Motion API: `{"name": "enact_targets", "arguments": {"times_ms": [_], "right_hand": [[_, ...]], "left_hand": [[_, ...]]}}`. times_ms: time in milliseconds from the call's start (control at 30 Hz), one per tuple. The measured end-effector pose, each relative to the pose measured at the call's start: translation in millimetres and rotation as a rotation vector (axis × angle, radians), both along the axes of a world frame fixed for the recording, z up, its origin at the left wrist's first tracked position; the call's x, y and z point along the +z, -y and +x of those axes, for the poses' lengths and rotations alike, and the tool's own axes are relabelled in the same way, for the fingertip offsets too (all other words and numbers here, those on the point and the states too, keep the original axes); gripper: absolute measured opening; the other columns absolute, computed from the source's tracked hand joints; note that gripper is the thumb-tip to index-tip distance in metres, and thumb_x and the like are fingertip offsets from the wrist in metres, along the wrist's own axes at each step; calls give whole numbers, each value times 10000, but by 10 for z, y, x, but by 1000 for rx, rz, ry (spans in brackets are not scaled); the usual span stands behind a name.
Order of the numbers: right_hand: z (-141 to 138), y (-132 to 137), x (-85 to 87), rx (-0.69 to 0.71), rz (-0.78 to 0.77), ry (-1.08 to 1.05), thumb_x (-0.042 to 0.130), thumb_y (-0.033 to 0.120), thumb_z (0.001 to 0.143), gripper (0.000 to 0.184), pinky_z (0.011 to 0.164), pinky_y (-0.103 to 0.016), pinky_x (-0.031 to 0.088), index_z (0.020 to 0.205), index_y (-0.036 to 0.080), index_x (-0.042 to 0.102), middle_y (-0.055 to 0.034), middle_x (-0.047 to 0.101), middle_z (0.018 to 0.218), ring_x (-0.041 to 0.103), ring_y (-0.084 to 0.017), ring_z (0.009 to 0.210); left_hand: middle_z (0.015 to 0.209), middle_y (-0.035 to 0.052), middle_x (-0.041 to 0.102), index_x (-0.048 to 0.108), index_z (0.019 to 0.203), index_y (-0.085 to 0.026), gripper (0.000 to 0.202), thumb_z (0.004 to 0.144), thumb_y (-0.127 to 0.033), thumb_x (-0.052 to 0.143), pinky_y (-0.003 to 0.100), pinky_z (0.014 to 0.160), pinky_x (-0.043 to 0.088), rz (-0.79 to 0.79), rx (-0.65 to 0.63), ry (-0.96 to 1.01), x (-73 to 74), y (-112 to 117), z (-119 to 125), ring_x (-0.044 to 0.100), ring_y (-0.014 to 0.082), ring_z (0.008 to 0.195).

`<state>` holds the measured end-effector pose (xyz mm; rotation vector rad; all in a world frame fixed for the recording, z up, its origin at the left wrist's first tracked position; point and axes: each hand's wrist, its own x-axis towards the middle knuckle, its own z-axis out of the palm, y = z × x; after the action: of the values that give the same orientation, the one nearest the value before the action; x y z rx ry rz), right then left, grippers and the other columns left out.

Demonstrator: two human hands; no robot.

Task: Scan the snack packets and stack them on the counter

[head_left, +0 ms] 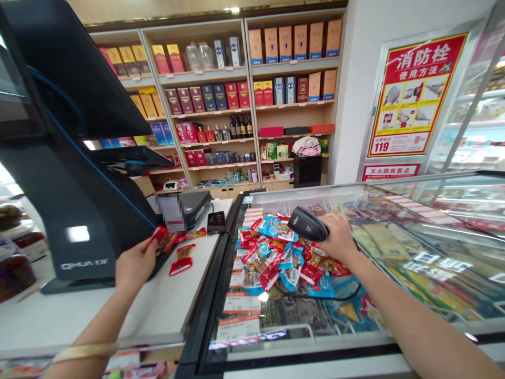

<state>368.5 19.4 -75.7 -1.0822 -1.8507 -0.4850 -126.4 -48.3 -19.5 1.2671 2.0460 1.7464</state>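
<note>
My left hand (136,263) is closed on a red snack packet (161,236) over the white counter (158,310), beside the base of the checkout screen. Another red-ended snack packet (182,259) lies flat on the counter to the right of that hand, and a further packet (196,234) lies just behind it. Wrapped in my right hand (338,234) is a black barcode scanner (307,223), its head pointing left. The scanner is above a heap of red and blue snack packets (272,255) on the freezer's glass top. A black cable (335,298) loops in front of the heap.
The large checkout machine (94,210) stands at the left. A dark phone-like device (216,222) lies near the counter's right edge. The glass-topped freezer (394,210) fills the right side. Shelves (209,113) with boxes and bottles line the back wall.
</note>
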Motion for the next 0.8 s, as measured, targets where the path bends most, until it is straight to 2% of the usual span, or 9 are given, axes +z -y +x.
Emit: {"name": "enact_targets", "arguments": {"times_ms": [133, 200, 300, 433, 567, 800], "right_hand": [[-6, 12, 21, 1, -12, -8, 680, 367, 689, 283, 818, -388, 365, 921, 212, 728, -79, 750, 867, 617, -265, 867], [-14, 18, 29, 15, -7, -26, 679, 377, 697, 269, 819, -388, 369, 906, 213, 725, -75, 749, 864, 616, -263, 865], [-28, 31, 49, 46, 2, -54, 683, 380, 702, 269, 825, -394, 369, 902, 207, 728, -76, 742, 857, 612, -260, 860], [-47, 66, 100, 75, -47, -42, 692, 373, 683, 280, 845, -403, 357, 911, 217, 736, -74, 745, 868, 605, -268, 895], [-82, 110, 164, 129, -108, 7, 705, 376, 671, 320, 863, -410, 337, 949, 221, 741, -67, 756, 888, 596, -266, 922], [-165, 160, 236, 154, -241, 62, 706, 337, 646, 325, 872, -421, 294, 950, 224, 737, -64, 766, 885, 580, -252, 907]], "left_hand": [[724, 50, 715, 654, 761, -146, 106, 845, -111, 600, 306, 755, 635, 140, -64, 513, 163, 7, 378, 717, 169, 703], [727, 50, 718, 656, 759, -137, 121, 827, -52, 602, 273, 729, 638, 188, -122, 738, 232, -8, 611, 719, 154, 685], [676, 36, 702, 627, 722, -149, 173, 827, -18, 584, 265, 693, 647, 220, -177, 903, 299, -55, 950, 724, 158, 678], [670, 43, 703, 611, 709, -151, 215, 881, -33, 557, 284, 760, 647, 236, -249, 985, 276, -177, 1372, 734, 158, 696], [684, 35, 700, 598, 690, -147, 211, 878, -50, 591, 323, 828, 639, 227, -334, 992, 144, -307, 1722, 742, 161, 708], [742, 57, 729, 642, 715, -127, 126, 810, -90, 717, 422, 877, 636, 185, -487, 912, -36, -408, 2016, 770, 233, 816]]}}
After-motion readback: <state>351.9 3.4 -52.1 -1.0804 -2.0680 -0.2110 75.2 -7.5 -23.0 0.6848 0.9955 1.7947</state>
